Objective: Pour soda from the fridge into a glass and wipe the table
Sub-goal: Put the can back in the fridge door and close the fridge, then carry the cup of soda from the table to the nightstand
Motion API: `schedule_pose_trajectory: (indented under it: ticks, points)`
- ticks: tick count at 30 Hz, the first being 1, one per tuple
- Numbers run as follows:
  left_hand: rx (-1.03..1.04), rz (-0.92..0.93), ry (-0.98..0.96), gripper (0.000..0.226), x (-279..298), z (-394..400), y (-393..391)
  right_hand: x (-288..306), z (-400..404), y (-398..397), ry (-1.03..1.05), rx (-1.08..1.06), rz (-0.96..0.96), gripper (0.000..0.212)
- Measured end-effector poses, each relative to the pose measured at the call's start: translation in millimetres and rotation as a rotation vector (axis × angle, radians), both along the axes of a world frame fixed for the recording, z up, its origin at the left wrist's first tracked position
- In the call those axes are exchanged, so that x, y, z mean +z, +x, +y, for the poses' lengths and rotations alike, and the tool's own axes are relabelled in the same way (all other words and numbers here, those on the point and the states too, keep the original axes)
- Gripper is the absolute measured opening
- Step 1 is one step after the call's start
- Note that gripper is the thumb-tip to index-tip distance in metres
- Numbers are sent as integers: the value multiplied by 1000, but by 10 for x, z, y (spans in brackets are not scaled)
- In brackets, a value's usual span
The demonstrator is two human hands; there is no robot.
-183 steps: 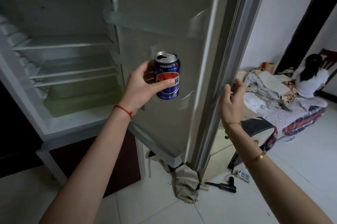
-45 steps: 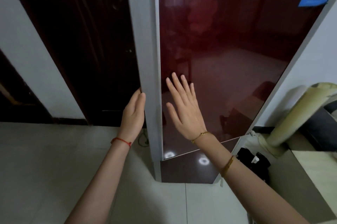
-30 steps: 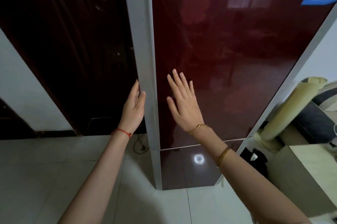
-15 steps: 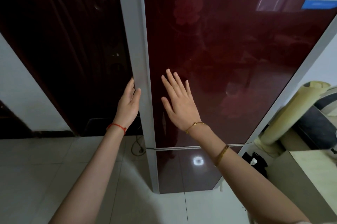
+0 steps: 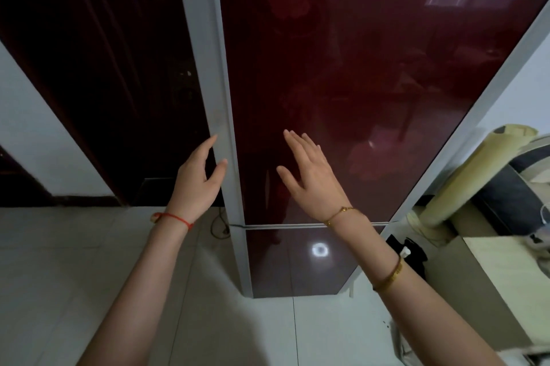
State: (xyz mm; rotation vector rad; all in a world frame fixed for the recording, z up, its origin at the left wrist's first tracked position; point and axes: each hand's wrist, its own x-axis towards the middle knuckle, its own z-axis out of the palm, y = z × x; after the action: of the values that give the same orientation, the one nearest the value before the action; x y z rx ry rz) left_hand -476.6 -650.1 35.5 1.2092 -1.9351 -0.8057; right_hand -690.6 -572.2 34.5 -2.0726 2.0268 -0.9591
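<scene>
The fridge [image 5: 342,73] stands in front of me with its glossy dark red door closed and a pale grey frame edge [image 5: 214,97] down its left side. My left hand [image 5: 198,179] is at that grey edge, fingers apart, fingertips touching or nearly touching it, and holds nothing. My right hand [image 5: 311,176] is flat and open just in front of the red door, a little off its surface. No soda can, glass or cloth is in view.
A dark brown door [image 5: 98,67] and white wall are left of the fridge. A rolled pale yellow mat [image 5: 464,184] leans at the right, beside a beige cabinet top [image 5: 512,273]. Cables [image 5: 220,225] lie on the pale tiled floor [image 5: 59,276] by the fridge base.
Six seconds ago the fridge was open and my left hand held a blue soda can; now the door is closed and both hands are empty. In the last half second both hands drew back slightly.
</scene>
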Motion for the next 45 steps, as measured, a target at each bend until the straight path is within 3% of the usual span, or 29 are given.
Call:
schedule_pose_trajectory:
  ticks: [8, 18, 31, 38, 40, 45]
  points:
    - [-167, -106, -52, 51, -84, 481, -239, -293, 627, -306, 73, -132, -90, 60]
    - [-499, -176, -99, 50, -314, 621, -514, -390, 1462, -317, 118, -472, -95, 56]
    - [-1044, -254, -117, 49, -574, 1076, -726, -695, 2656, 651, 176, -1027, -244, 53]
    - [-1381, -274, -133, 48, -676, 1900, -875, -760, 3633, 1318, 190, -1371, -319, 46]
    - [-1378, -259, -120, 47, -692, 1980, -901, -772, 3712, 1381, 190, -1374, -342, 46]
    - [-1597, -241, -177, 45, -739, 2737, -939, -800, 4358, 1779, 133, -1570, -375, 46]
